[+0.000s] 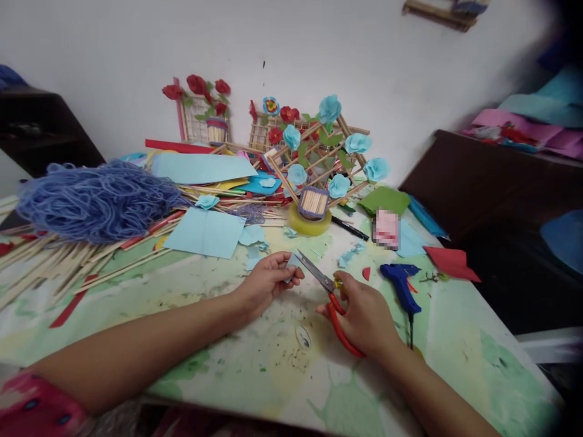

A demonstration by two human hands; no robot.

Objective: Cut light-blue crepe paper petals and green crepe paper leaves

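Observation:
Between the fingers of my left hand (268, 280) is pinched a small piece of light blue paper (293, 264). My right hand (367, 306) grips a pair of scissors (339, 318) with red handles. Their blades point up and left, with the tips beside the blue paper; I cannot tell whether they touch it. Beyond my hands stands a stick frame decorated with light blue paper flowers (330, 109), close to a yellow roll of tape (310, 223). A light blue paper sheet (207, 232) lies left of the tape.
A heap of blue yarn (100, 200) rests at the left over wooden sticks (59, 267). To the right lie a blue glue gun (401, 286), red paper (450, 263), green paper (385, 200) and a black pen (350, 228). Red-flowered stick crafts (216, 115) lean against the wall.

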